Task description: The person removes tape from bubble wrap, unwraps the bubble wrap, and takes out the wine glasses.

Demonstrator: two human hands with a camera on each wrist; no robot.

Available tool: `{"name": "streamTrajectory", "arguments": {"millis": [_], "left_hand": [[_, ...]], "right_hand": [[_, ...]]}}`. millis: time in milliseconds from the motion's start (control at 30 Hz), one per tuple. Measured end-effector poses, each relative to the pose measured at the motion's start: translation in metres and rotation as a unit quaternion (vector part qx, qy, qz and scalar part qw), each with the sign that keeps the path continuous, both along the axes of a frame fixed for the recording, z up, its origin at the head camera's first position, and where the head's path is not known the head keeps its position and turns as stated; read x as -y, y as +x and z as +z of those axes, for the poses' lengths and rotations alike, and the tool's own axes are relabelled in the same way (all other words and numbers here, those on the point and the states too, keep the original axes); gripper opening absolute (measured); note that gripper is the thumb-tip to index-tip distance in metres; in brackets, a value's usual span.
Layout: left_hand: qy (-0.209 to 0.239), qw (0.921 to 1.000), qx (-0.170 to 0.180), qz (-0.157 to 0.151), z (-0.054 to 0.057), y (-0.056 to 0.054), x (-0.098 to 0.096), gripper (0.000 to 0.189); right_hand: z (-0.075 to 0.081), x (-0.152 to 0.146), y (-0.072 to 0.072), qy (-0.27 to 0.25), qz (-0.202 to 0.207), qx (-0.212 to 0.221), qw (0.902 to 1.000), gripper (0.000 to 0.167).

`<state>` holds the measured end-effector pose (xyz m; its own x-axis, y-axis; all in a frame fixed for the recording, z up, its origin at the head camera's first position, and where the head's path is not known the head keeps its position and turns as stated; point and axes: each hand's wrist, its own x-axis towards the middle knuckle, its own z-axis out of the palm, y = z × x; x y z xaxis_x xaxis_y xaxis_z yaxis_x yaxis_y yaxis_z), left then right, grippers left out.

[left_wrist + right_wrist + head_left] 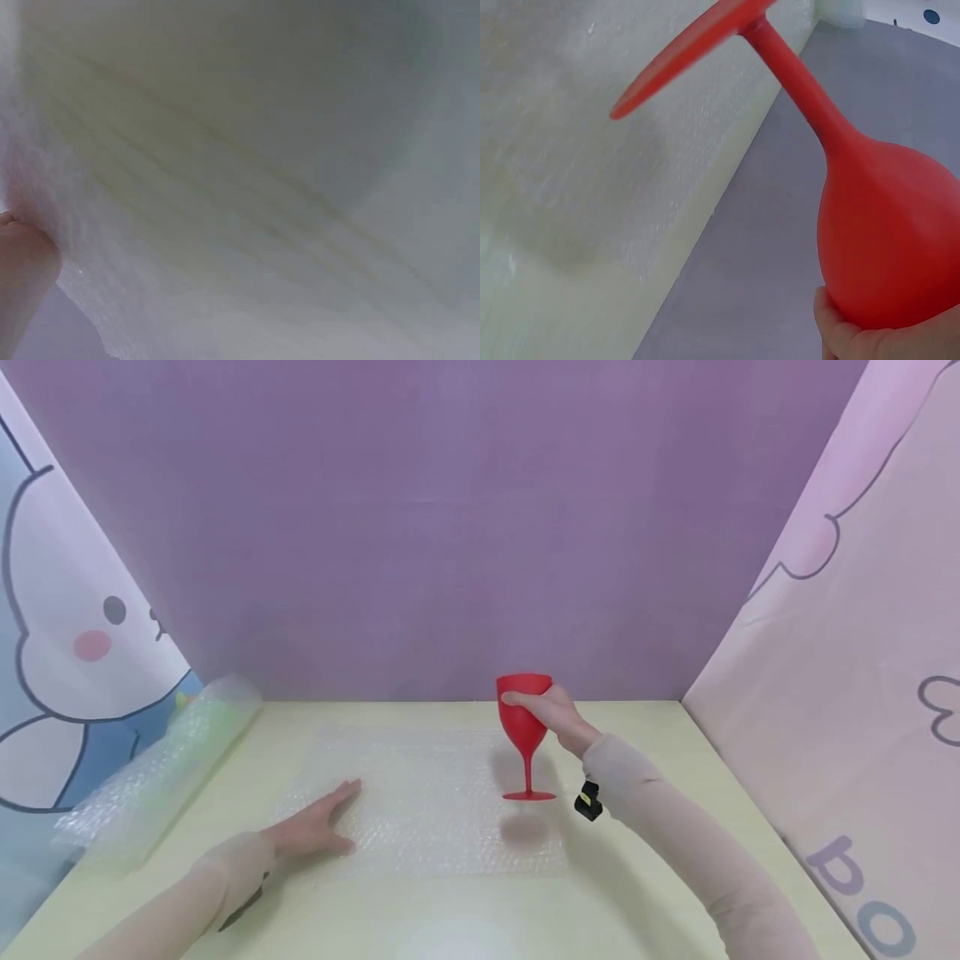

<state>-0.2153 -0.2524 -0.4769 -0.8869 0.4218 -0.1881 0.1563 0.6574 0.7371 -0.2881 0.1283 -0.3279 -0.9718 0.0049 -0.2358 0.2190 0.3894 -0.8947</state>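
My right hand (561, 717) grips a red wine goblet (521, 728) round its bowl, thumb across the near side. The goblet is upright in the air, and its foot casts a shadow below it. Under it a flat sheet of clear bubble wrap (427, 814) lies on the table. At the sheet's left side my left hand (311, 827) rests with fingers and thumb spread, touching the wrap. The right wrist view shows the goblet's bowl (885, 232), stem and foot up close. In the left wrist view, mostly blurred, one digit (26, 262) shows beside the wrap.
A loosely rolled bundle of bubble wrap (168, 777), with something greenish inside, lies along the table's left edge. The pale yellow table (360, 918) meets a purple back wall (450, 543). Cartoon-printed panels stand left and right (847, 693).
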Motion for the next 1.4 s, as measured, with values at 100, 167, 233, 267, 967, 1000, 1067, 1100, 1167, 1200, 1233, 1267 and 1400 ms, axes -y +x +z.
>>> {"name": "streamTrajectory", "arguments": {"millis": [100, 167, 233, 267, 967, 1000, 1067, 1100, 1167, 1200, 1233, 1267, 1400], "left_hand": [[0.001, 1.0000, 0.001, 0.004, 0.000, 0.001, 0.000, 0.098], [0.004, 1.0000, -0.002, 0.004, 0.001, 0.002, 0.000, 0.099], [0.006, 1.0000, -0.003, 0.003, 0.003, 0.003, -0.001, 0.098], [0.005, 1.0000, -0.004, 0.001, 0.004, 0.004, -0.001, 0.098], [-0.011, 0.9998, 0.004, 0.013, 0.001, 0.004, 0.001, 0.100], [-0.013, 0.9998, 0.004, 0.013, 0.000, 0.003, 0.000, 0.100], [-0.013, 0.9998, 0.005, 0.013, 0.001, 0.003, 0.000, 0.100], [-0.014, 0.9998, 0.004, 0.014, 0.001, 0.003, -0.001, 0.101], [-0.013, 0.9998, 0.004, 0.015, 0.001, 0.003, -0.001, 0.101], [-0.013, 0.9998, 0.004, 0.015, 0.001, 0.003, -0.001, 0.101], [-0.012, 0.9998, 0.003, 0.015, 0.001, 0.003, -0.001, 0.101], [-0.012, 0.9998, 0.002, 0.015, 0.001, 0.003, 0.000, 0.101], [-0.014, 0.9998, 0.001, 0.015, 0.002, 0.003, 0.000, 0.101]], "right_hand": [[0.000, -0.010, 0.000, 0.006, -0.011, -0.008, 0.9999, 0.073], [0.001, -0.017, 0.000, 0.006, -0.016, -0.016, 0.9997, 0.074], [0.002, -0.024, 0.000, 0.007, -0.021, -0.023, 0.9995, 0.075], [0.003, -0.028, -0.001, 0.009, -0.023, -0.027, 0.9993, 0.075], [0.011, -0.086, -0.009, 0.041, -0.092, -0.092, 0.9907, 0.085], [0.011, -0.088, -0.009, 0.044, -0.096, -0.094, 0.9900, 0.085], [0.010, -0.093, -0.009, 0.047, -0.105, -0.098, 0.9885, 0.086], [0.010, -0.094, -0.009, 0.046, -0.108, -0.102, 0.9879, 0.086], [0.009, -0.097, -0.009, 0.042, -0.116, -0.109, 0.9863, 0.086], [0.009, -0.099, -0.010, 0.037, -0.121, -0.114, 0.9854, 0.086], [0.008, -0.100, -0.010, 0.034, -0.125, -0.120, 0.9843, 0.085], [0.008, -0.101, -0.010, 0.030, -0.129, -0.123, 0.9834, 0.086], [0.007, -0.106, -0.011, 0.023, -0.144, -0.134, 0.9801, 0.089]]}}
